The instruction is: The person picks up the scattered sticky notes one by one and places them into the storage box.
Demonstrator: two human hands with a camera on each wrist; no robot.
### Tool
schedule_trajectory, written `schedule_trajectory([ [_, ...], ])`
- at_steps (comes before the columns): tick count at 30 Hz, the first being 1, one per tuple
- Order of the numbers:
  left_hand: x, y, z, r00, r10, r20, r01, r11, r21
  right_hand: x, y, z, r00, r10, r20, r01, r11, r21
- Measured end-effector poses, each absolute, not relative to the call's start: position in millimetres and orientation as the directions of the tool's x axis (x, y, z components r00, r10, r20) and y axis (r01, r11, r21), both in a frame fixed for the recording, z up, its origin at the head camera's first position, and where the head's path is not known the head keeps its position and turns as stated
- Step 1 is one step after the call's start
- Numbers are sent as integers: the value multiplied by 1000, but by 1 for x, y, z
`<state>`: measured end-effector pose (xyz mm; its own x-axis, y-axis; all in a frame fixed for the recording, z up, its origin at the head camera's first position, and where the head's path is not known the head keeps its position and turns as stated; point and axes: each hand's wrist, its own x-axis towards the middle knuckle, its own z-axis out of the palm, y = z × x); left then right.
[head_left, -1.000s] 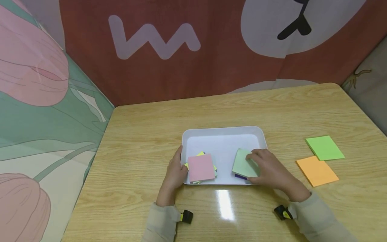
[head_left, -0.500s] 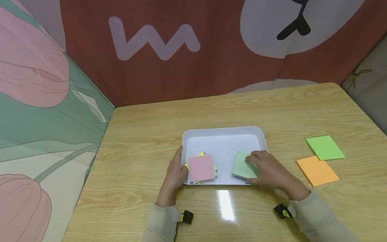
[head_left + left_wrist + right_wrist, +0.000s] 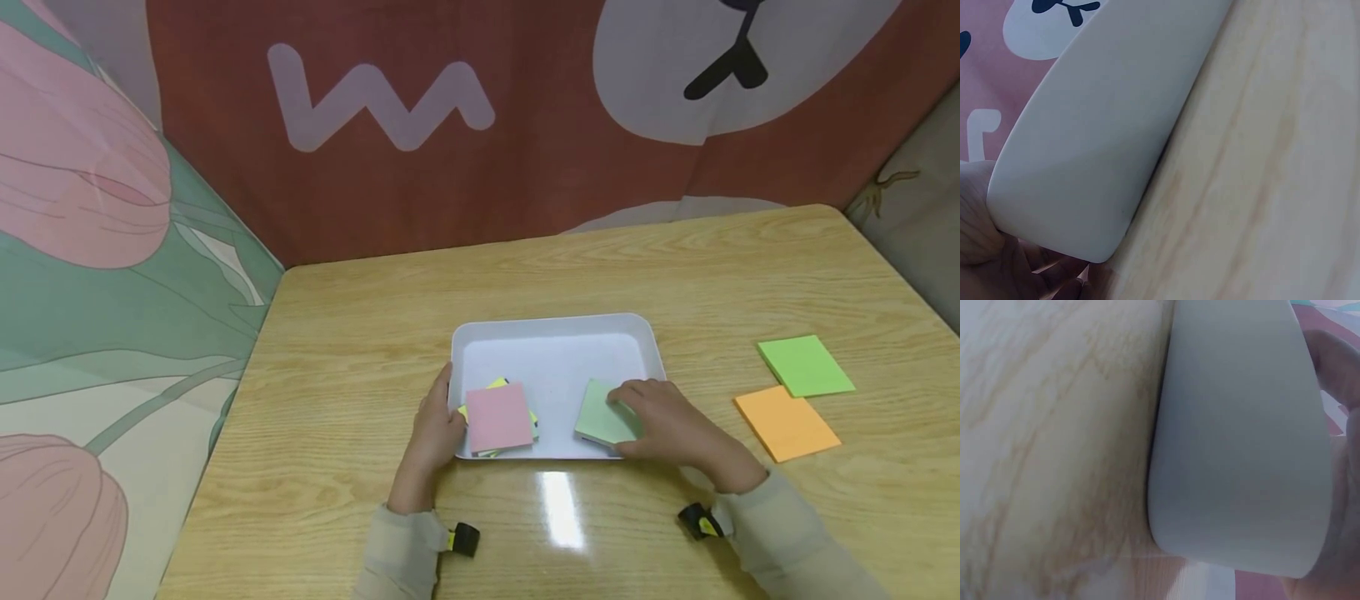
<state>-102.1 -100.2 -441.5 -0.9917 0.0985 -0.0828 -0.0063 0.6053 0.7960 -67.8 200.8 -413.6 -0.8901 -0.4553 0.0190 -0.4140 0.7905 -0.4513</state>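
A white tray [image 3: 555, 350] stands on the table, its outer wall filling much of both wrist views. My left hand [image 3: 437, 425] grips the tray's left side, thumb over the rim and fingers along the outside. In the tray's right part lies a pale green sticky note pad [image 3: 598, 414] on top of a darker pad, of which only a thin edge shows. My right hand [image 3: 667, 427] holds the pale green pad at its right side with curled fingers and thumb. At the tray's left, a pink sticky note pad [image 3: 498, 417] tops an uneven stack with yellow and green corners showing.
To the right of the tray, a bright green sticky note pad [image 3: 806, 365] and an orange one [image 3: 787, 423] lie with corners meeting on the wooden table [image 3: 360, 333]. Printed cloth hangs behind the table and along its sides.
My right hand has lowered slightly, and the pale green pad has settled flatter over the dark pad, whose edge shows less. My left hand stays at the tray's side.
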Motion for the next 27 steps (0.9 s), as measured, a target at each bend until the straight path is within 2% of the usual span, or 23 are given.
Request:
schedule_trajectory([
  [16, -102, -100, -444, -992, 101, -77, 1, 607, 795, -64, 200, -414, -901, -433, -28, -371, 803, -466],
  [22, -102, -101, -444, -992, 96, -84, -8, 610, 793, -62, 201, -409, -907, -418, -50, -334, 786, -520],
  [27, -104, -102, -444, -992, 97, -86, -9, 608, 794, -63, 205, -406, -914, -406, 7, -333, 739, -586],
])
